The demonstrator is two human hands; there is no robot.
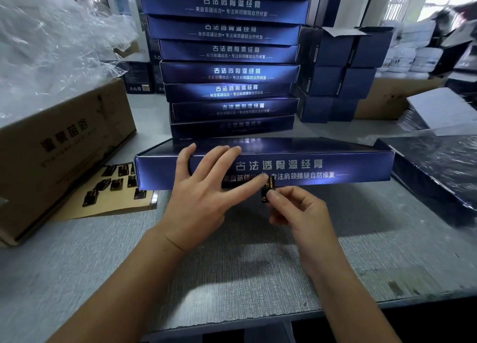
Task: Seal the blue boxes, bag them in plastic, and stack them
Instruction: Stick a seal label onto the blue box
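A long flat blue box (322,168) with white lettering lies across the grey table in front of me. My left hand (204,187) lies flat on its front face and top edge, fingers straight, the thumb touching a small black sticker (267,191). My right hand (294,208) pinches that sticker at the box's lower front edge. Behind stands a tall stack of blue boxes (229,71). A sheet of black stickers (113,187) lies at the left. A blue box in plastic (438,169) lies at the right.
A brown carton (59,146) stands at the left with crumpled clear plastic bags (51,46) above it. Smaller dark blue boxes (335,77) are stacked at the back right, next to another carton (382,102) and a pile of flat sheets (444,105).
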